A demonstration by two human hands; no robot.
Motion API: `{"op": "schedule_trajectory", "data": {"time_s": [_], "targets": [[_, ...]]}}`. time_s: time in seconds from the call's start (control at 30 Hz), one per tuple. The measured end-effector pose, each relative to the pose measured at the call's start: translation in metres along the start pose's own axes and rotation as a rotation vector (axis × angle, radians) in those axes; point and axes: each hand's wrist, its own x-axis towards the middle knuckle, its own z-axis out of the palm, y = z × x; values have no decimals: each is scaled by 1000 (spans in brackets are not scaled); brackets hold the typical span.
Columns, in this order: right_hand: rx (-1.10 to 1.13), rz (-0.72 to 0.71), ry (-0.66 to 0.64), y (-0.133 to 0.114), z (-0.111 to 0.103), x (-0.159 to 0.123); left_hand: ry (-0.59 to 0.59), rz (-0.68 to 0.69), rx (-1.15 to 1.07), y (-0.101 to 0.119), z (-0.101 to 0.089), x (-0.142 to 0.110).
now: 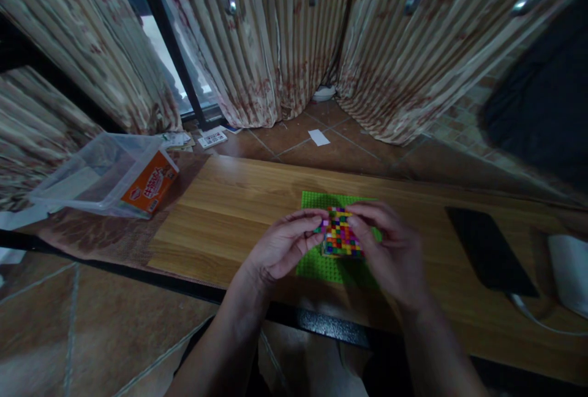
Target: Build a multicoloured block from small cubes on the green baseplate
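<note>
A green studded baseplate (312, 268) lies on the wooden table. Over it is a block of small multicoloured toy bricks (340, 239), its studded top packed with red, yellow, blue, green and white pieces. My left hand (287, 244) is at the block's left edge, thumb and forefinger pinched on a few small toy bricks (324, 223), one of them pink-purple. My right hand (390, 247) grips the block's right side, with the thumb on its top and the fingers along its far edge. The hand hides the block's right part.
A clear plastic bin (105, 170) with an orange label stands at the left. To the right lie a black phone (491, 250) with a white cable and a white device (569, 271). Curtains (275, 48) hang beyond the table; a white paper (318, 137) lies on the tiled floor.
</note>
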Motion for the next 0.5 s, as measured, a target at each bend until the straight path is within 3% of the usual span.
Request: {"op": "schedule_trajectory", "data": {"time_s": [0.07,0.17,0.5], "targets": [[4,-46,-118,-7,6,-1,-19,-3,-24,-2,1,0],[-12,-57,-189,-7,11,-3,-33,3,-53,-3,0,1],[-74,-91,-164,0,16,-4,13,9,-37,-4,1,2]]}}
